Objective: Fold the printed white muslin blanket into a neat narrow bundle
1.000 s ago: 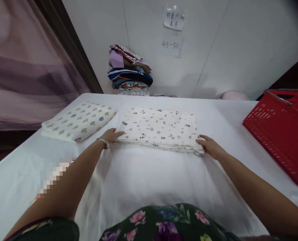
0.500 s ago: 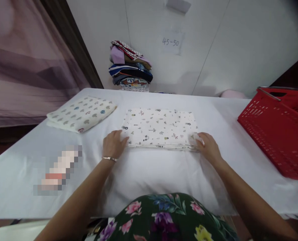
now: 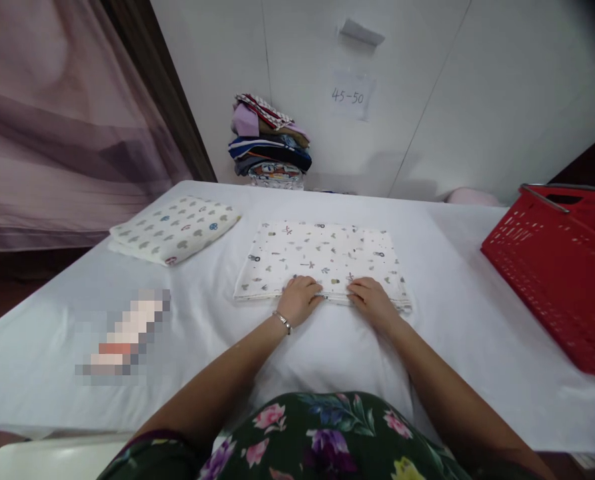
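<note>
A folded white cloth (image 3: pixel 322 257) with small grey prints lies flat at the middle of the table. On its near folded edge, left of centre, my left hand (image 3: pixel 300 299) is closed, thumb below and fingers on top. My right hand (image 3: pixel 372 301) pinches the same edge a little to the right. Between the two hands a short stretch of the edge shows. The cloth's near corners lie free on the white tablecloth.
Another folded cloth (image 3: pixel 177 229) with grey mushroom-like prints lies at the back left. A blurred patch (image 3: pixel 130 330) covers something at the left. The red basket (image 3: pixel 557 267) stands at the right. Behind the table rises a pile of folded fabrics (image 3: pixel 270 143).
Both my hands have moved inward from the cloth's near corners to the middle of its near edge. The view has shifted slightly.
</note>
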The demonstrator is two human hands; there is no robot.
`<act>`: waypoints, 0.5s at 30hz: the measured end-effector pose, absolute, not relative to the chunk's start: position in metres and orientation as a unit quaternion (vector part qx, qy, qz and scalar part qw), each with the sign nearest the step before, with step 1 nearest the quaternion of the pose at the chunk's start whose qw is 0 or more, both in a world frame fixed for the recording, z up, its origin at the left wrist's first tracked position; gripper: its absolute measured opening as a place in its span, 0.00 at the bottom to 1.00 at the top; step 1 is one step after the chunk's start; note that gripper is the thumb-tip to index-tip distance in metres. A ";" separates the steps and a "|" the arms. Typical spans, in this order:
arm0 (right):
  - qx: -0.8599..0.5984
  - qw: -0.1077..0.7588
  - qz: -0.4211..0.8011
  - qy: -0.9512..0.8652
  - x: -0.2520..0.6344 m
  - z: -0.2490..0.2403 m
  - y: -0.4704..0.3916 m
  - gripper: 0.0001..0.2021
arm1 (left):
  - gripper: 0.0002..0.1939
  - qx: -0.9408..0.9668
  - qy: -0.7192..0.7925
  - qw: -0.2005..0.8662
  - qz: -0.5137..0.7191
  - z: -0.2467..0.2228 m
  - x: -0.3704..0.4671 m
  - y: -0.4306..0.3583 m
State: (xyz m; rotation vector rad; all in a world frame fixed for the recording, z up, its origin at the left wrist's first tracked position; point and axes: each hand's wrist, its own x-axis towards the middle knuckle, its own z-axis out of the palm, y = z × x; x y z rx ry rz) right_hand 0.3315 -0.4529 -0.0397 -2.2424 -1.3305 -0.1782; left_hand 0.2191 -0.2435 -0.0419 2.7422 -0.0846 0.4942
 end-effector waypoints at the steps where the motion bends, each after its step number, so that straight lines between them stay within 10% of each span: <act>1: -0.827 0.268 -0.071 -0.488 0.331 -0.041 -0.453 0.08 | 0.10 0.968 -0.027 0.183 0.172 -0.041 0.220 -0.243; 15: -0.814 0.317 -0.103 -0.475 0.326 -0.047 -0.454 0.10 | 0.10 0.970 -0.038 0.172 0.169 -0.041 0.222 -0.242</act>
